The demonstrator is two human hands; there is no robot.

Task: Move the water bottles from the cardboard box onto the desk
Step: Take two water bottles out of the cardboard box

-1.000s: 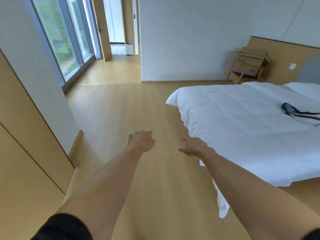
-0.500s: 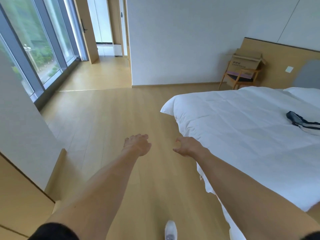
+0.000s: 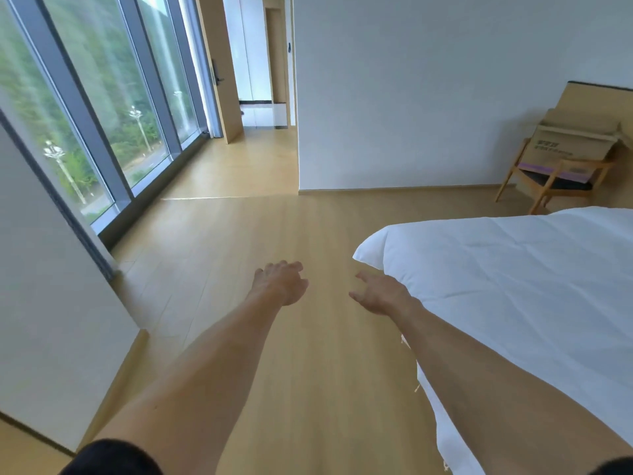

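Both arms reach forward over the wooden floor (image 3: 308, 354), and neither holds anything. The left hand (image 3: 279, 284) hangs palm down with its fingers loosely curled; the right hand (image 3: 380, 296) is spread, its fingers apart and relaxed, just beside the near corner of the bed (image 3: 513, 286).

The cardboard box (image 3: 575, 142) sits on the seat of a wooden chair (image 3: 551, 180) against the far wall, at the head end of the bed, well apart from both hands. From the hands it lies ahead and far to the right, past the bed's corner. Its long side runs roughly along the chair's width, and its top flaps look open, though no water bottles can be made out inside it from here. No desk is in view.

The right hand is the nearer of the two to the box, since the box stands on that side. The coming move is likely a walk along the foot of the bed toward the chair before any reach makes sense.
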